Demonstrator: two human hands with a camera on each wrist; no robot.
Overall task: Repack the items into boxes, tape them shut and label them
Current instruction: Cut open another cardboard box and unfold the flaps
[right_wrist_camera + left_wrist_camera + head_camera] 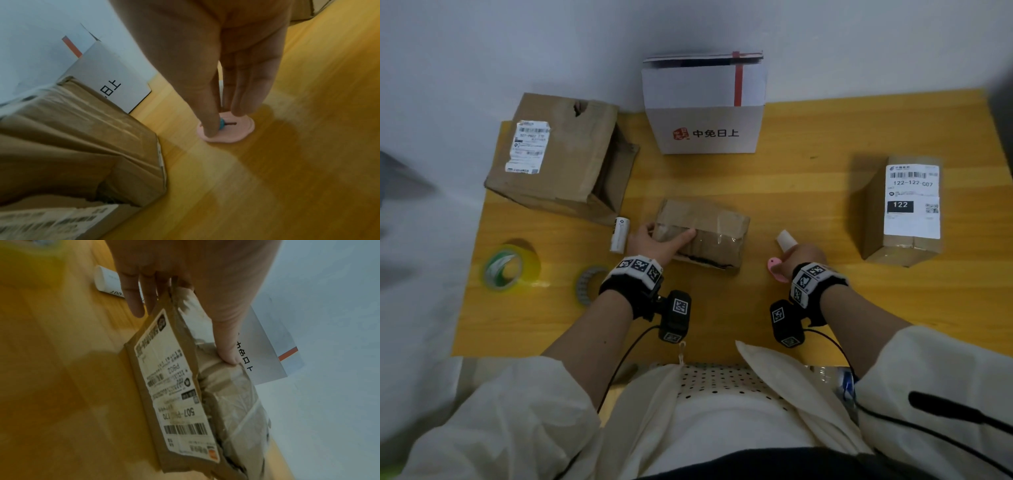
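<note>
At far left on the yellow counter [808,144] lie a green tape roll [505,269] and an opened brown box [561,154]. Left hand [654,241] grips the small taped parcel [703,233] at centre, thumb over its top. Right hand [803,257] pinches a pink cutter [227,129] against the counter. Judged step: opening the parcel for repacking; next move calls for bringing the cutter to the tape seam.
</note>
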